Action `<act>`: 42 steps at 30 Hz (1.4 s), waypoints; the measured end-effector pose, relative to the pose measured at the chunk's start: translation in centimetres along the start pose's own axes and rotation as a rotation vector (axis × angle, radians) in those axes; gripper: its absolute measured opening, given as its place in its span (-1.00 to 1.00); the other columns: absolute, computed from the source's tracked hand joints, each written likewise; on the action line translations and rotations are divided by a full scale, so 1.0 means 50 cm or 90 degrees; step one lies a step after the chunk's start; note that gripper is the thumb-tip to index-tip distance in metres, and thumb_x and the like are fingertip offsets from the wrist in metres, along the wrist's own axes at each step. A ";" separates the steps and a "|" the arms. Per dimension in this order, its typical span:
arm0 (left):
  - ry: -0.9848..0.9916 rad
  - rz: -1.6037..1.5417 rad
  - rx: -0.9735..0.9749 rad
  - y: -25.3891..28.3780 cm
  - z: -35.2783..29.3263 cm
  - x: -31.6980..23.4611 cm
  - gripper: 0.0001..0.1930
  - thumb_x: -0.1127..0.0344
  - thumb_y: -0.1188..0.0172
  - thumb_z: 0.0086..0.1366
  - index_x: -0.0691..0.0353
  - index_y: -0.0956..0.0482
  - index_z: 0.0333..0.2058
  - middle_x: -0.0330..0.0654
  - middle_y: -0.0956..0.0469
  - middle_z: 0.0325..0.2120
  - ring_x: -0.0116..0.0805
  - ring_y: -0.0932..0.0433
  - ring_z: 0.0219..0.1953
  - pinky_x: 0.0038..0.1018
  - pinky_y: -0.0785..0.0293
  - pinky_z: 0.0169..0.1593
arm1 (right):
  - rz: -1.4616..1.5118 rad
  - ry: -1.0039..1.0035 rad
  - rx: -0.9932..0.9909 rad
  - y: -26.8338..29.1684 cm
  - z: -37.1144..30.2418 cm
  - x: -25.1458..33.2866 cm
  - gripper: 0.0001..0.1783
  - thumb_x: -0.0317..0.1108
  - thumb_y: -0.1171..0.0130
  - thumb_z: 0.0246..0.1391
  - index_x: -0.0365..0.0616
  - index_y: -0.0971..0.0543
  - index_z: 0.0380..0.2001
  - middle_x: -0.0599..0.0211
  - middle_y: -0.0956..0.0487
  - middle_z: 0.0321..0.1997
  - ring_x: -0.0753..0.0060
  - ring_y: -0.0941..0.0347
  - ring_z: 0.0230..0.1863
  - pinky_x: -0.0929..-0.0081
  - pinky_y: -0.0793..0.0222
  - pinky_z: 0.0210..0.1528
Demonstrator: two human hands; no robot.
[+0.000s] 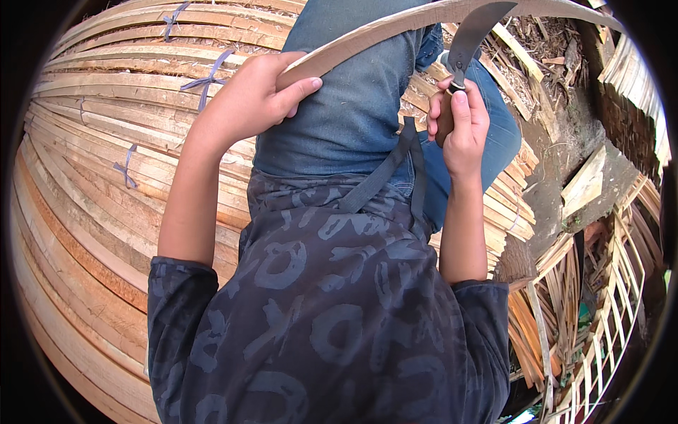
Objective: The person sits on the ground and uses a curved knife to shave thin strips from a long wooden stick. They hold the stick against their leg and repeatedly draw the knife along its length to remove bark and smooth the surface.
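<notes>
Clearly, the long wooden strip [374, 34] lies over our left thigh, its near end in our left grip [254, 99], which clasps it with the thumb on the facing side. From there its long axis runs away to the upper right, beyond our right grip [462, 127], and seems to bend, perhaps by the lens. The left grip is the nearer, being on the wood; the right stands apart below it, closed around the handle of a curved knife [471, 44]. That blade points up across the strip's middle stretch, but we cannot tell whether it touches. Under the strip we see blue jeans [339, 116]; farther out, bundled strips [106, 187] with purplish ties [210, 79] spread leftward, and a slatted frame [600, 353] stands lower right.
</notes>
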State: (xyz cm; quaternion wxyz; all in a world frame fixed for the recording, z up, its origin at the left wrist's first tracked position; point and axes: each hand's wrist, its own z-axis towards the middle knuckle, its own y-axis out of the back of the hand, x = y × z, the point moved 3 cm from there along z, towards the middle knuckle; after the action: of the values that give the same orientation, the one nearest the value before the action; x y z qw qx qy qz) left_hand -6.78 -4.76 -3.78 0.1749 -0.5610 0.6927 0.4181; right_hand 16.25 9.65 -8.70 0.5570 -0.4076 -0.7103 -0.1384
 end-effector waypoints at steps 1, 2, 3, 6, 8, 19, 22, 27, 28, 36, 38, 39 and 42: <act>0.008 -0.014 0.001 0.001 0.000 0.000 -0.64 0.16 -0.16 0.36 0.37 -0.56 -0.07 -0.32 -0.44 -0.71 -0.58 -0.40 -0.68 -0.59 -0.33 -0.58 | -0.024 0.002 -0.003 0.001 0.001 0.006 -0.77 -0.25 0.09 0.39 -0.15 -0.46 -0.10 0.42 -0.44 -0.49 0.73 -0.25 -0.60 0.75 -0.14 -0.60; 0.016 -0.029 0.002 0.000 -0.001 -0.001 -0.64 0.16 -0.16 0.36 0.37 -0.56 -0.07 -0.31 -0.44 -0.71 -0.59 -0.40 -0.68 -0.59 -0.33 -0.58 | -0.045 0.008 -0.006 0.000 0.001 0.011 -0.77 -0.26 0.09 0.39 -0.15 -0.48 -0.10 0.48 -0.40 -0.50 0.75 -0.23 -0.59 0.76 -0.13 -0.59; 0.024 -0.035 -0.002 -0.004 -0.002 -0.003 -0.66 0.17 -0.16 0.35 0.37 -0.56 -0.13 -0.28 -0.45 -0.71 -0.55 -0.42 -0.67 -0.54 -0.36 -0.56 | -0.080 0.024 -0.023 0.001 -0.001 0.016 -0.77 -0.27 0.08 0.39 -0.17 -0.48 -0.10 0.48 -0.39 -0.52 0.74 -0.23 -0.58 0.74 -0.14 -0.57; 0.020 -0.044 -0.027 -0.006 -0.005 -0.008 -0.70 0.18 -0.15 0.34 0.38 -0.57 -0.21 -0.25 -0.45 -0.71 -0.52 -0.44 -0.66 -0.49 -0.38 -0.53 | -0.214 0.111 -0.064 0.000 0.003 0.026 -0.77 -0.29 0.04 0.37 -0.23 -0.47 -0.10 0.48 -0.37 -0.56 0.71 -0.22 -0.58 0.68 -0.16 -0.54; -0.016 -0.042 -0.056 -0.016 -0.008 -0.004 -0.70 0.18 -0.14 0.36 0.34 -0.58 -0.16 -0.31 -0.45 -0.72 -0.59 -0.41 -0.68 -0.59 -0.32 -0.58 | -0.342 0.217 -0.080 -0.006 0.011 0.020 -0.77 -0.31 -0.02 0.34 -0.26 -0.46 -0.10 0.47 -0.34 -0.61 0.68 -0.22 -0.58 0.64 -0.17 -0.52; 0.054 -0.192 -0.085 -0.070 -0.009 -0.059 -0.69 0.25 -0.09 0.37 0.47 -0.51 -0.19 0.05 -0.51 -0.67 -0.16 -0.58 -0.60 -0.28 -0.44 -0.46 | -0.550 0.126 -0.006 -0.096 0.024 0.050 -0.79 -0.28 -0.19 0.19 -0.22 -0.50 -0.32 0.03 -0.50 -0.65 -0.02 -0.50 -0.60 0.20 -0.34 -0.53; 0.013 -0.137 -0.151 -0.084 -0.004 -0.050 -0.71 0.26 -0.09 0.35 0.45 -0.51 -0.19 0.19 -0.51 -0.61 0.13 -0.57 -0.52 -0.17 -0.43 -0.42 | -0.687 0.155 -0.066 -0.084 0.046 0.055 -0.67 -0.15 -0.19 0.18 -0.18 -0.46 -0.49 0.11 -0.48 -0.71 -0.03 -0.48 -0.63 0.15 -0.35 -0.56; -0.023 -0.047 -0.181 -0.073 -0.022 -0.057 -0.73 0.28 -0.10 0.37 0.44 -0.50 -0.17 -0.04 -0.49 -0.71 -0.26 -0.55 -0.64 -0.37 -0.39 -0.53 | -0.801 0.197 -0.067 -0.073 0.058 0.084 -0.62 -0.07 -0.22 0.14 -0.13 -0.46 -0.56 0.24 -0.48 -0.73 0.08 -0.50 -0.65 0.20 -0.36 -0.59; -0.014 -0.039 -0.182 -0.072 -0.027 -0.059 -0.74 0.28 -0.10 0.37 0.43 -0.50 -0.17 -0.02 -0.48 -0.71 -0.22 -0.55 -0.64 -0.35 -0.39 -0.53 | -0.806 0.196 -0.058 -0.074 0.059 0.089 -0.61 -0.06 -0.22 0.13 -0.13 -0.46 -0.57 0.24 -0.48 -0.74 0.08 -0.50 -0.65 0.20 -0.36 -0.59; -0.016 0.002 -0.269 -0.050 -0.054 -0.069 -0.82 0.31 -0.11 0.36 0.35 -0.48 -0.25 0.10 -0.40 -0.72 0.06 -0.47 -0.64 -0.23 -0.30 -0.54 | -0.806 0.210 -0.010 -0.110 0.064 0.106 -0.51 0.03 -0.23 0.12 -0.15 -0.44 -0.64 0.23 -0.46 -0.76 0.09 -0.48 -0.65 0.24 -0.35 -0.60; -0.035 0.010 -0.287 -0.050 -0.048 -0.060 -0.83 0.32 -0.10 0.36 0.33 -0.47 -0.27 0.11 -0.40 -0.72 0.12 -0.46 -0.63 -0.21 -0.29 -0.54 | -0.836 0.221 -0.019 -0.107 0.075 0.103 -0.50 0.04 -0.25 0.11 -0.14 -0.44 -0.65 0.24 -0.45 -0.76 0.10 -0.47 -0.67 0.25 -0.33 -0.62; -0.030 0.012 -0.285 -0.050 -0.046 -0.061 -0.83 0.32 -0.10 0.36 0.33 -0.46 -0.27 0.12 -0.40 -0.71 0.13 -0.47 -0.62 -0.20 -0.30 -0.54 | -0.851 0.227 -0.024 -0.104 0.083 0.102 -0.49 0.05 -0.25 0.10 -0.13 -0.43 -0.66 0.25 -0.45 -0.76 0.11 -0.47 -0.67 0.25 -0.33 -0.62; -0.015 0.020 -0.279 -0.052 -0.042 -0.063 -0.83 0.32 -0.11 0.36 0.34 -0.46 -0.27 0.14 -0.43 -0.69 0.17 -0.49 -0.58 -0.17 -0.32 -0.53 | -0.887 0.289 -0.037 -0.094 0.101 0.107 -0.47 0.10 -0.27 0.07 -0.11 -0.42 -0.67 0.27 -0.42 -0.77 0.15 -0.45 -0.69 0.27 -0.31 -0.64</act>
State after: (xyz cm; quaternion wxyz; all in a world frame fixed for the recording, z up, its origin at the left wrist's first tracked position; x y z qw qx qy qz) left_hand -2.91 -4.46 -1.29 0.0506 -0.5696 0.5920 0.5679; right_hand 9.15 12.25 -4.37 0.4620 0.1627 -0.6680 -0.5603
